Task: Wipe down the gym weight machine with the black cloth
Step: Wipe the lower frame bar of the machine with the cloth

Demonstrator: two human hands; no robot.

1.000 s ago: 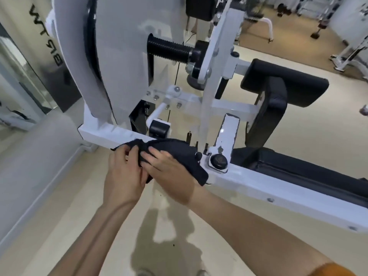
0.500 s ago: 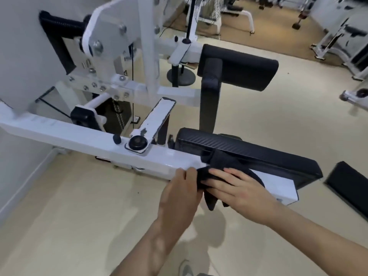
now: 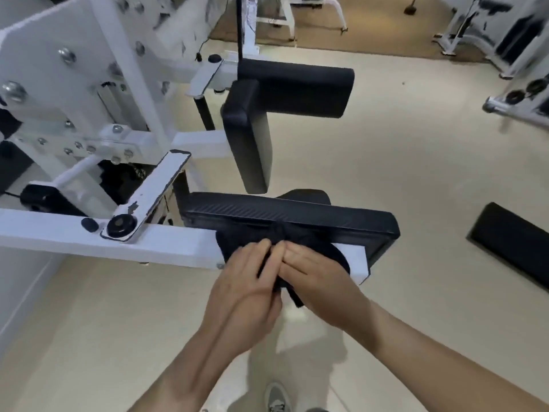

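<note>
The white gym weight machine has a long horizontal beam (image 3: 89, 236) running left to right, with a black padded seat (image 3: 285, 215) on its right part. The black cloth (image 3: 237, 242) is draped over the beam's front face, just under the seat's edge. My left hand (image 3: 240, 281) and my right hand (image 3: 312, 272) lie side by side on the cloth and press it against the beam, fingertips meeting at the middle. A fold of cloth hangs down between my hands. Most of the cloth is hidden beneath them.
A black upright pad (image 3: 249, 144) and a black roller pad (image 3: 297, 87) rise behind the seat. A round black knob (image 3: 120, 223) sits on the beam to the left. A black mat (image 3: 511, 242) lies on the floor at right. Other machines (image 3: 505, 34) stand far back.
Both hands slid the cloth rightward along the white beam, from near the knob to under the seat's edge. They are now closer together on the cloth.
</note>
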